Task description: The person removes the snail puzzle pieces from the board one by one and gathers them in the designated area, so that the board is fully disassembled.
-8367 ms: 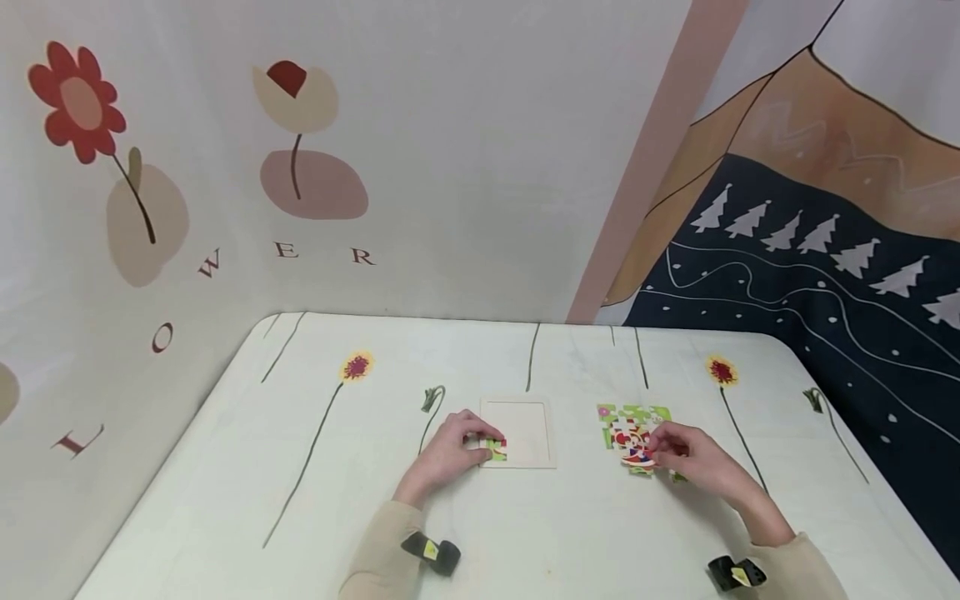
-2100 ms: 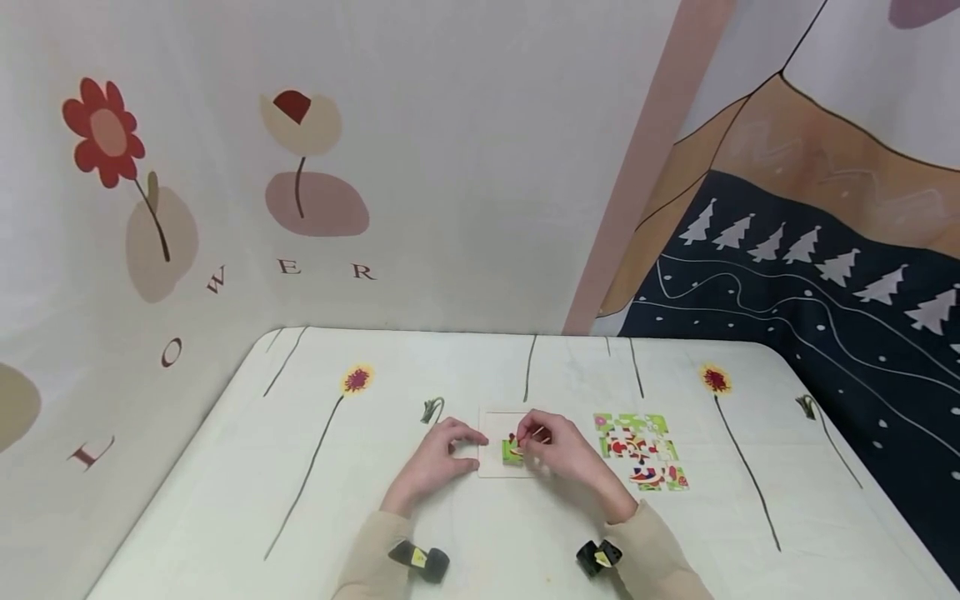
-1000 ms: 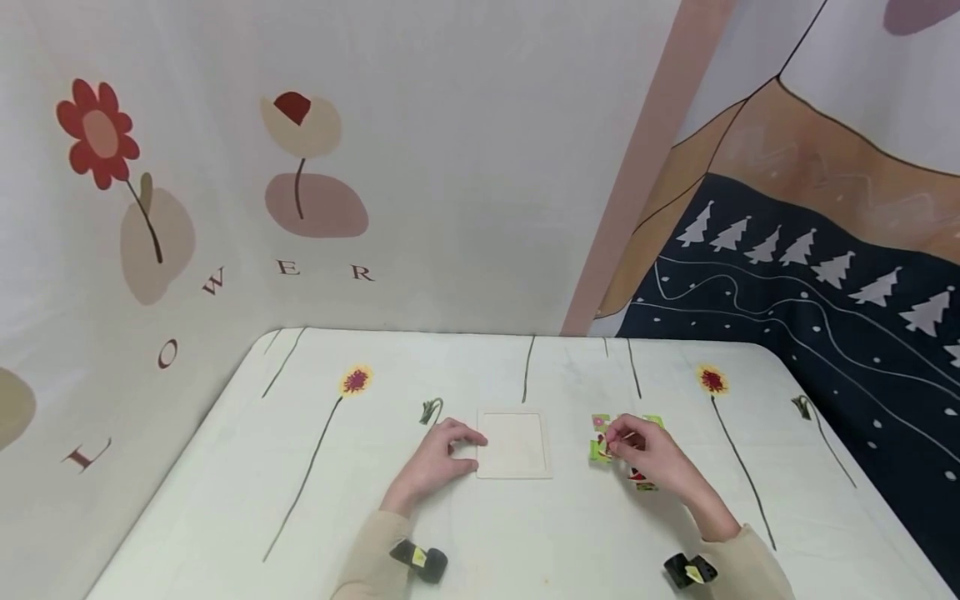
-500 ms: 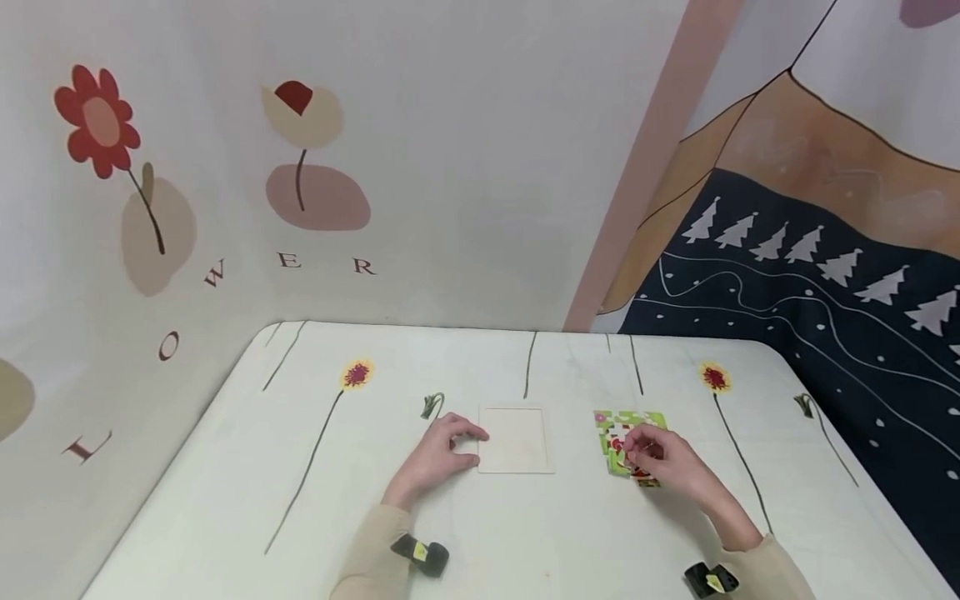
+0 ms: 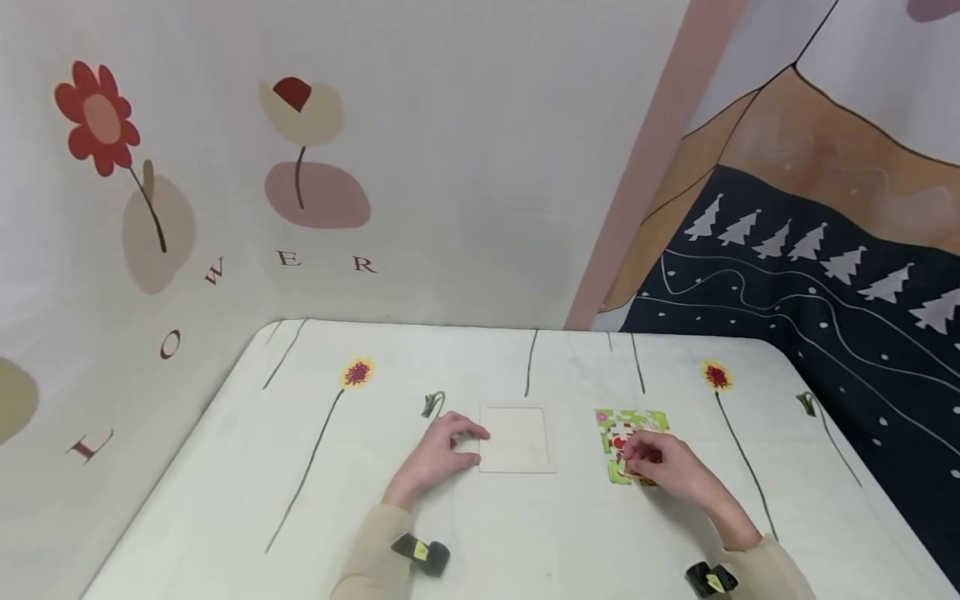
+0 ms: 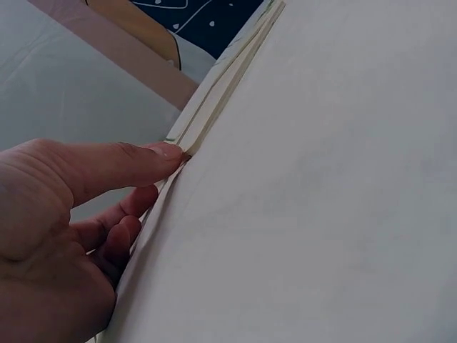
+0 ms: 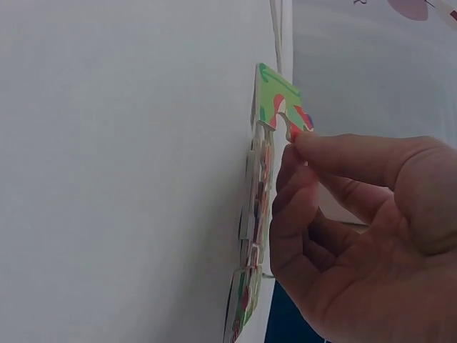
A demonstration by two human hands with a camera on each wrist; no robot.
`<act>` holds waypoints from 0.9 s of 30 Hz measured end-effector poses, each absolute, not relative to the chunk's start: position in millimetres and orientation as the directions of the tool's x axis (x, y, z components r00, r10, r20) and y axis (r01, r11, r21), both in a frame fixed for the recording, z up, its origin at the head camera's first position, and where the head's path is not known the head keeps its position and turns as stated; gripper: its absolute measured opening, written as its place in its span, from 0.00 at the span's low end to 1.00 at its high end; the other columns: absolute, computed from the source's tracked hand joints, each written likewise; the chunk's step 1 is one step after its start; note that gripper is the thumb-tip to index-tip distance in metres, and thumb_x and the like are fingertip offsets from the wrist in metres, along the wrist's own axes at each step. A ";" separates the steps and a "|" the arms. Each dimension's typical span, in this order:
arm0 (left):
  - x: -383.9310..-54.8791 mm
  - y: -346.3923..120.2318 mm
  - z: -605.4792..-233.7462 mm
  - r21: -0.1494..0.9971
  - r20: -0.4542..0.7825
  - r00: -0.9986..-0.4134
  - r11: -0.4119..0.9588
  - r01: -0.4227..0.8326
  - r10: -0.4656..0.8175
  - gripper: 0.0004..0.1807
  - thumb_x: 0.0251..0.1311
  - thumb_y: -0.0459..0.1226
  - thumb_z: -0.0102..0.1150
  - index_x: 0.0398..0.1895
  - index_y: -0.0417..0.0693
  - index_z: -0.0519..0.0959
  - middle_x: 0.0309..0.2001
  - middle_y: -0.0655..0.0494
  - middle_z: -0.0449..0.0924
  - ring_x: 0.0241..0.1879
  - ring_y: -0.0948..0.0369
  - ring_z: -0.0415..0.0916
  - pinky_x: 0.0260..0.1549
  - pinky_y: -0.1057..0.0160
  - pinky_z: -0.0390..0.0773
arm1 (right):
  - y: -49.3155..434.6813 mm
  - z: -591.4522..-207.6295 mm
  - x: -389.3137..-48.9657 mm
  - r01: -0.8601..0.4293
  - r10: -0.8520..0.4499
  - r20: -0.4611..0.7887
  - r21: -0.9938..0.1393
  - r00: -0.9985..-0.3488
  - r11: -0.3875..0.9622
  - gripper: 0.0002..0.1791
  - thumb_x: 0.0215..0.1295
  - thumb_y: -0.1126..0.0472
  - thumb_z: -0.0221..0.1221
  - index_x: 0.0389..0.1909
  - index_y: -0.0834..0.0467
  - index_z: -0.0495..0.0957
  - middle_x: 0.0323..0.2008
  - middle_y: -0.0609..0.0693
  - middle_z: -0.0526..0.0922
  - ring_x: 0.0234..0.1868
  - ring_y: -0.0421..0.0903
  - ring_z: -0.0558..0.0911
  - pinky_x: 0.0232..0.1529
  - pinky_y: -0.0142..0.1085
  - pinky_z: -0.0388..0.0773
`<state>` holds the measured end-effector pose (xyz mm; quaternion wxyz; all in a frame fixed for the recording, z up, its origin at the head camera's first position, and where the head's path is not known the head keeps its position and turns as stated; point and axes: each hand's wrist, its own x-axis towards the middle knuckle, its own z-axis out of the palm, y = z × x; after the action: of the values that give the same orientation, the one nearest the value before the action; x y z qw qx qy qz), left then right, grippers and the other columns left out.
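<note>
A shallow, pale puzzle tray (image 5: 517, 473) with a raised rim lies at mid-table. My left hand (image 5: 438, 454) rests at its left edge, thumb and index finger apart and touching the rim; in the left wrist view the thumb (image 6: 153, 164) meets a corner of the tray. To the right lies a cluster of jigsaw pieces (image 5: 611, 421), green with a red and white figure. My right hand (image 5: 667, 465) is over its lower right part and covers several pieces. Between thumb and fingers it pinches a green and red jigsaw piece (image 7: 271, 96) at the cluster's lower left corner.
A white tablecloth (image 5: 300, 467) printed with flowers and stems covers the table. Behind it hangs a pale curtain (image 5: 465, 167) with printed flowers and letters, and a dark patterned cloth (image 5: 750, 275) is at the right. Each sleeve carries a small black camera (image 5: 420, 554).
My right hand has carried the jigsaw piece from over the tray rightward to the cluster, then down to its lower left corner. My left hand, earlier on a piece inside the tray, now touches its rim.
</note>
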<state>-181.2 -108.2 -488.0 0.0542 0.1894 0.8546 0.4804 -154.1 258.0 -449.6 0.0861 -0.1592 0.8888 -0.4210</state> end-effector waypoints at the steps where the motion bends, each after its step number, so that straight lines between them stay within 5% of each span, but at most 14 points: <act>1: -181.0 -108.4 -487.8 0.843 0.088 -0.923 0.466 0.269 0.374 0.14 0.49 0.28 0.67 0.42 0.46 0.83 0.45 0.53 0.72 0.48 0.53 0.68 0.44 0.55 0.68 | 257.6 -449.8 -154.3 -0.221 -0.361 -0.014 -0.769 -0.932 0.599 0.04 0.62 0.71 0.60 0.32 0.59 0.77 0.28 0.48 0.76 0.28 0.39 0.71 0.28 0.32 0.69; 14: -181.3 -110.8 -487.5 0.838 0.079 -0.925 0.478 0.264 0.373 0.15 0.50 0.29 0.68 0.42 0.47 0.83 0.45 0.53 0.73 0.49 0.52 0.68 0.44 0.54 0.68 | 256.5 -445.8 -158.8 -0.264 -0.421 -0.033 -0.733 -0.907 0.626 0.05 0.63 0.70 0.58 0.30 0.59 0.76 0.25 0.46 0.73 0.25 0.38 0.68 0.25 0.32 0.66; 27: -178.8 -119.5 -484.6 0.851 0.094 -0.945 0.468 0.240 0.313 0.18 0.52 0.29 0.66 0.47 0.46 0.82 0.45 0.54 0.74 0.45 0.56 0.70 0.42 0.58 0.70 | 269.5 -441.3 -154.7 -0.198 -0.263 0.011 -0.688 -0.965 0.699 0.04 0.63 0.70 0.58 0.36 0.61 0.79 0.31 0.48 0.79 0.31 0.43 0.74 0.29 0.34 0.71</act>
<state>-178.8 -119.5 -484.6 0.0374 0.1613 0.8560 0.4897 -154.7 269.5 -441.3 0.0441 -0.1253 0.9205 -0.3675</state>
